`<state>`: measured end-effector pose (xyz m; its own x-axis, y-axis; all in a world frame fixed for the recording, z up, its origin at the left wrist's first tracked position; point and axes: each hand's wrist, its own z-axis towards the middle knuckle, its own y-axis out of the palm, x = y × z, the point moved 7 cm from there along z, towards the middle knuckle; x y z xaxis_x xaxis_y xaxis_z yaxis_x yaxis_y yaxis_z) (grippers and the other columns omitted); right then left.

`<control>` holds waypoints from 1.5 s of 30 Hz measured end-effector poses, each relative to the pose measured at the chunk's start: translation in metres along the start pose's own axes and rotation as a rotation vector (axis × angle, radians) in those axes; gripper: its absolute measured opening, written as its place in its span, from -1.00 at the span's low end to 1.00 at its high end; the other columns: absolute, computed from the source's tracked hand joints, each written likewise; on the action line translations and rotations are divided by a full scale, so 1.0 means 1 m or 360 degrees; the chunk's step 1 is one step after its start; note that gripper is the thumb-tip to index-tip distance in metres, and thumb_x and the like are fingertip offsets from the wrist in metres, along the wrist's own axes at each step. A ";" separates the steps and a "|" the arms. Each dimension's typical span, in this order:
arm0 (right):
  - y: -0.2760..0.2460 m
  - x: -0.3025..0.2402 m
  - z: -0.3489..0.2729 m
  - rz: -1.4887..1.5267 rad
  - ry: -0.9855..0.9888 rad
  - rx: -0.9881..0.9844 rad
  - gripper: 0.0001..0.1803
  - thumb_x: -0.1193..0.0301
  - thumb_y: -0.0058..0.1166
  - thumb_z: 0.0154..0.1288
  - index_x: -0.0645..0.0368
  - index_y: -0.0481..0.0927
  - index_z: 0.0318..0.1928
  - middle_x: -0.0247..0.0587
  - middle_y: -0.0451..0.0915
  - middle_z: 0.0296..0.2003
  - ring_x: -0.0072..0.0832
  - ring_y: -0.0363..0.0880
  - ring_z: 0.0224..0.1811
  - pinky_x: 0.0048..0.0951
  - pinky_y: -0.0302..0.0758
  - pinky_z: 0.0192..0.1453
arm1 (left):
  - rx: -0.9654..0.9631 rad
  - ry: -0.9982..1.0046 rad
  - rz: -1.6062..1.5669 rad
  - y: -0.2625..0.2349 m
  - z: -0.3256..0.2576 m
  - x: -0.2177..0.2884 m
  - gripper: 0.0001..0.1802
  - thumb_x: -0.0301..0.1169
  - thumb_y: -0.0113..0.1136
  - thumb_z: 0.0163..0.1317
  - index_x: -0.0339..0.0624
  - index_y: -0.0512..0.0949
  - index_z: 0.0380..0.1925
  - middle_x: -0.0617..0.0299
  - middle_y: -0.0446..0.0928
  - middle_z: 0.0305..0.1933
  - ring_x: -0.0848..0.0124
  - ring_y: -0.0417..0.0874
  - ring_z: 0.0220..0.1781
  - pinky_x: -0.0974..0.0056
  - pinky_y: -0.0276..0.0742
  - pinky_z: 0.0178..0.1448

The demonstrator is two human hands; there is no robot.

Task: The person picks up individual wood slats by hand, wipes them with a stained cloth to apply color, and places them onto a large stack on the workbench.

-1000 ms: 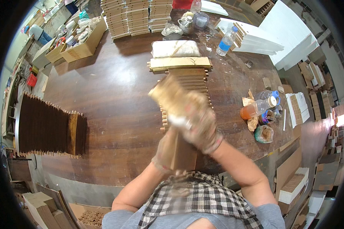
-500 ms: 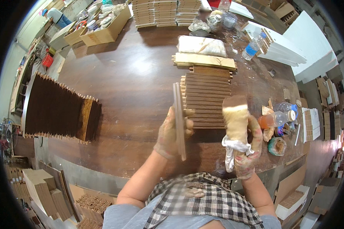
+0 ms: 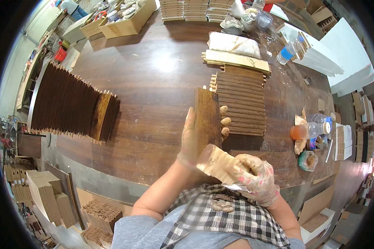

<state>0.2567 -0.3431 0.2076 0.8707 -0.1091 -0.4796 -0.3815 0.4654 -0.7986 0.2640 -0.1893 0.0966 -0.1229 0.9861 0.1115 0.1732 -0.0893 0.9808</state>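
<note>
My left hand (image 3: pixel 188 137) is closed around a dark brown wooden slat (image 3: pixel 207 114), holding it upright with the broad face showing and the fingertips curled over its right edge. A small peg sticks out at its top end. My right hand (image 3: pixel 257 178), in a stained glove, grips a wide flat brush (image 3: pixel 217 164) with cream bristles. The brush's far end meets the lower part of the slat. Just beyond lies a row of brown slats (image 3: pixel 242 101) with pegs at their ends. Another long row of dark slats (image 3: pixel 64 101) stands at the left of the table.
The brown table (image 3: pixel 153 95) carries a white wrapped bundle (image 3: pixel 234 45) and pale slats (image 3: pixel 237 61) at the back. Bottles (image 3: pixel 307 130) and a green-tinted jar (image 3: pixel 308 161) stand on the right. A cardboard box (image 3: pixel 129 24) sits far left; a person (image 3: pixel 72 9) is beyond.
The slat has turned from edge-on to broad face. My right hand has swung the brush down and left onto the slat. The view has shifted slightly.
</note>
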 end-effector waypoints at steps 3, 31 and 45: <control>0.001 -0.001 -0.001 -0.0082 -0.0028 -0.0048 -0.60 0.32 0.33 0.03 -0.11 0.67 -0.04 -0.17 0.55 0.01 -0.28 0.66 -0.19 -0.32 0.64 -0.29 | 0.0029 0.0028 0.0010 0.002 -0.002 0.003 -0.21 0.21 -0.19 0.44 -0.22 0.25 0.38 -0.05 0.39 0.32 0.16 0.57 0.10 0.14 0.61 0.12; -0.044 0.049 -0.001 0.0202 0.0533 0.0766 -0.35 0.42 0.40 0.00 0.16 0.57 0.20 -0.02 0.53 0.00 -0.16 0.59 0.00 -0.29 0.56 0.04 | -0.0024 -0.0187 0.0693 -0.005 -0.041 -0.040 -0.10 0.40 -0.23 0.34 -0.18 0.31 0.30 0.19 0.51 0.11 0.39 0.55 0.04 0.22 0.52 0.11; -0.035 0.045 0.020 -0.0022 0.0491 0.0578 -0.36 0.40 0.28 -0.01 0.11 0.55 0.20 0.03 0.53 -0.01 -0.10 0.66 -0.09 -0.25 0.64 -0.07 | -0.0010 -0.0050 0.0807 0.011 -0.038 -0.037 -0.14 0.32 -0.08 0.32 -0.05 0.25 0.40 0.18 0.44 0.30 0.27 0.50 0.29 0.08 0.48 0.35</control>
<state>0.3152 -0.3468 0.2210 0.7214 -0.3475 -0.5991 -0.1894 0.7330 -0.6533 0.2329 -0.2322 0.1095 0.0048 0.8221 0.5693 0.1977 -0.5588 0.8054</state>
